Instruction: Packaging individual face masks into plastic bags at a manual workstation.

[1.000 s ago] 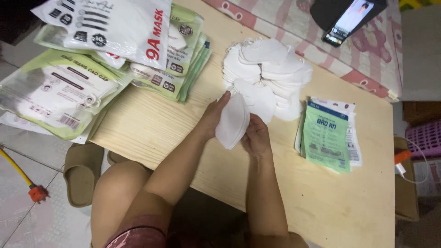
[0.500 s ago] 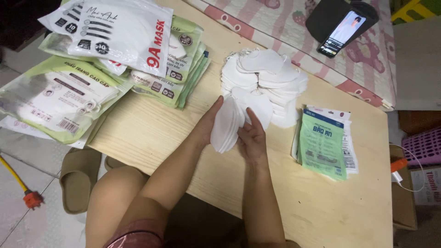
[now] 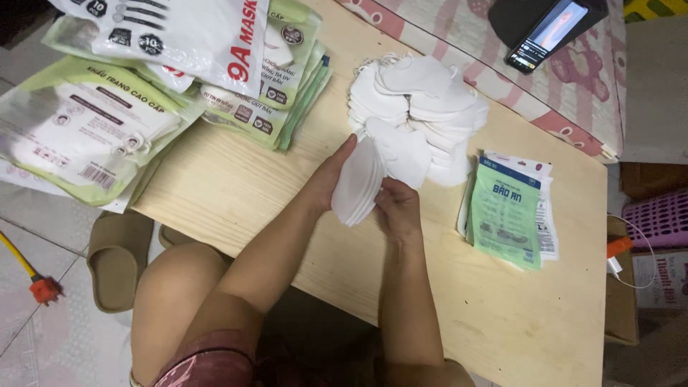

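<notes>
Over a low wooden table (image 3: 236, 193), both hands hold a small stack of folded white face masks (image 3: 357, 183) upright on edge. My left hand (image 3: 331, 175) presses flat against the stack's left side. My right hand (image 3: 396, 206) grips it from the right and below. Just behind them lies a loose pile of white masks (image 3: 419, 107). To the right lies a short stack of green and white flat pouches (image 3: 507, 211).
Packed mask bags (image 3: 100, 136) in green and white are heaped on the table's left end and hang over its edge. A phone (image 3: 548, 32) with a lit screen rests on a pink patterned mat behind. Slippers (image 3: 115, 258) sit on the floor beside my knee.
The stack has been squared up between my hands and turned more on edge. The view has shifted slightly, and my hands stay at the same spot.
</notes>
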